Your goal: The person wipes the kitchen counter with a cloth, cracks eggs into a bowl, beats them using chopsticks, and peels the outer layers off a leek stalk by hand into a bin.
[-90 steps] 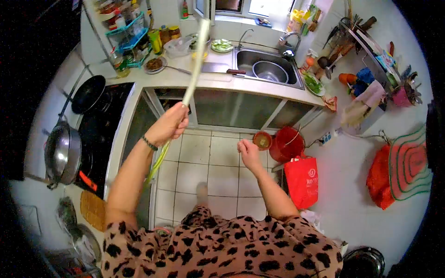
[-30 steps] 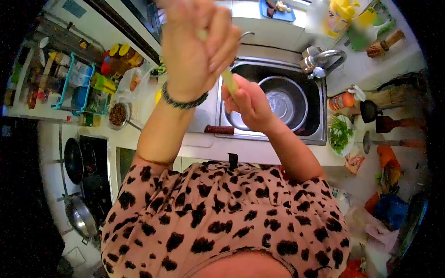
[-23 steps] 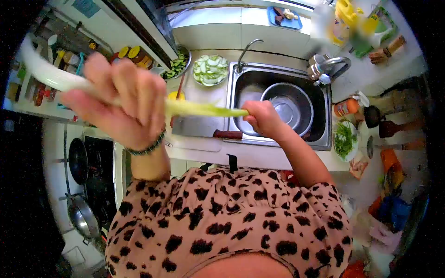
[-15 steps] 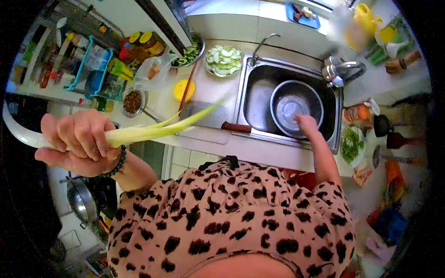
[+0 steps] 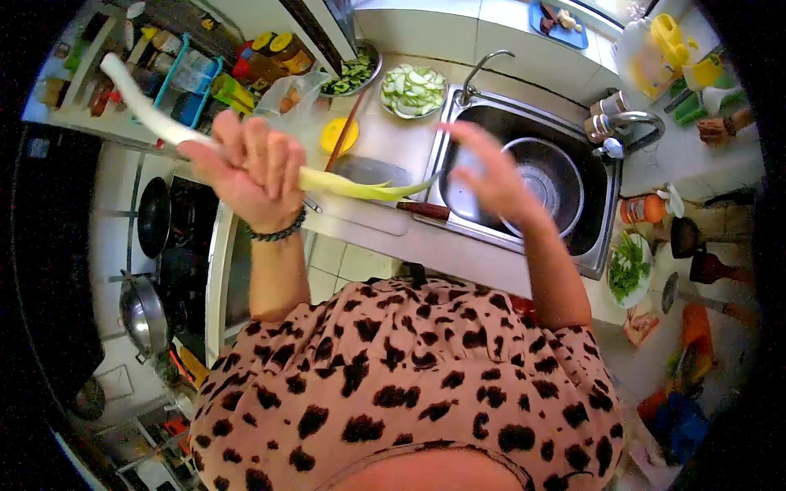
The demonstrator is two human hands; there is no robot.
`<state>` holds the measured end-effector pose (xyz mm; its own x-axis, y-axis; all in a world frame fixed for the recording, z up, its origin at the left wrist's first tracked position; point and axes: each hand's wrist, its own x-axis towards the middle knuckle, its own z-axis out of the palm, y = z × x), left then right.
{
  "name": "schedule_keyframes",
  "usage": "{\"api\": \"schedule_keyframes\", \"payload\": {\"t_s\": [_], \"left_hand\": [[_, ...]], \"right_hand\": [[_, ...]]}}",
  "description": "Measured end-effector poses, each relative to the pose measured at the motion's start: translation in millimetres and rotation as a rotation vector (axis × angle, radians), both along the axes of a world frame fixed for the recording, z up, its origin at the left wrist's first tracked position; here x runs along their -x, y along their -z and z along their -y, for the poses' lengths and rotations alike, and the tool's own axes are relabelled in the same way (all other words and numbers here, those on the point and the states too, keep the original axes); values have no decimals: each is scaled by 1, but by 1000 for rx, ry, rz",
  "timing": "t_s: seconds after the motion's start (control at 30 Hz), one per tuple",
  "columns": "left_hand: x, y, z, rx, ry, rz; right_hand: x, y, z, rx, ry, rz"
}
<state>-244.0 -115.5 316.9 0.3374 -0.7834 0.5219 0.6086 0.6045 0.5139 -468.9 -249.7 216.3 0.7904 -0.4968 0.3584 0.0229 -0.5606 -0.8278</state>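
My left hand is wrapped round a long green onion. Its thick white end points up to the left, and the thin green leaves reach right toward the sink. My right hand, slightly blurred, has its fingers apart and holds nothing; it is over the sink, beside the leaf tips and in front of the metal basin. Beneath the leaves, a cleaver with a brown handle lies on the cutting board.
Behind are a plate of sliced green vegetable, a bowl of chopped greens and a yellow bowl. Right of the sink lies a plate of leafy herbs. Faucets rise behind the sink; pans stand left.
Since half a second ago, my left hand has moved right and up with the green onion. My right hand has moved left from over the basin, its fingers now spread.
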Motion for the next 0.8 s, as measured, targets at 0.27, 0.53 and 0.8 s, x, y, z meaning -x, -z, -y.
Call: {"api": "schedule_keyframes", "payload": {"t_s": [0.27, 0.53, 0.8], "left_hand": [[-59, 9, -18, -404, -183, -246], [-104, 17, -82, -290, -316, -235], [-107, 49, -87, -257, -208, -297]], "right_hand": [[-56, 25, -43, 273, -58, -213], [146, 246, 80, 952, 296, -906], [-43, 2, -18, 310, 228, -95]]}}
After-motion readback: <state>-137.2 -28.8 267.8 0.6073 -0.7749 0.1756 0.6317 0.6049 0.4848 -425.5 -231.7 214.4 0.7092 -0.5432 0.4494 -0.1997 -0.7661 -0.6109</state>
